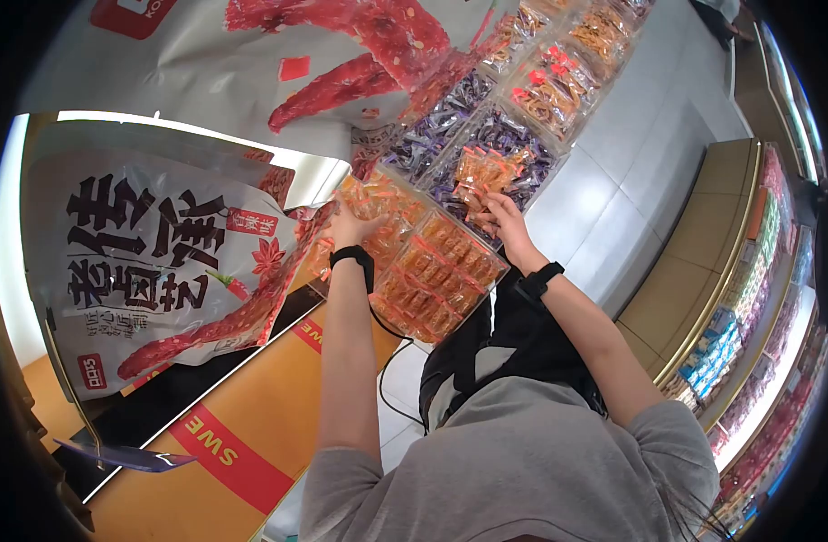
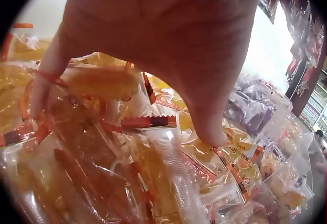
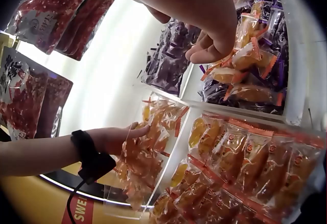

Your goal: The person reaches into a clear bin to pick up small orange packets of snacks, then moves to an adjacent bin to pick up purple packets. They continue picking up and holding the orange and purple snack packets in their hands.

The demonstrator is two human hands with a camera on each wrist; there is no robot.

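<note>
My left hand (image 1: 349, 228) is spread over a heap of orange-wrapped snack packets (image 2: 153, 178) in the clear bin nearest the wall. In the left wrist view its thumb and a finger stand wide apart among the packets, the thumb pressing on one. My right hand (image 3: 214, 45) hovers at the edge of a small pile of orange-ended snack packets (image 1: 488, 176), which lies on purple-wrapped packets (image 1: 522, 131). Its fingers are loosely bent, fingertips right at the pile, and no packet shows between them.
Beside the heap, a bin holds neat rows of orange packets (image 1: 432, 285). Clear dividers (image 3: 173, 157) separate the bins. Large printed snack bags (image 1: 152, 262) stand on the left. More bins of packets (image 1: 554, 86) run farther off. Across the tiled floor (image 1: 631, 190) are stocked shelves (image 1: 730, 334).
</note>
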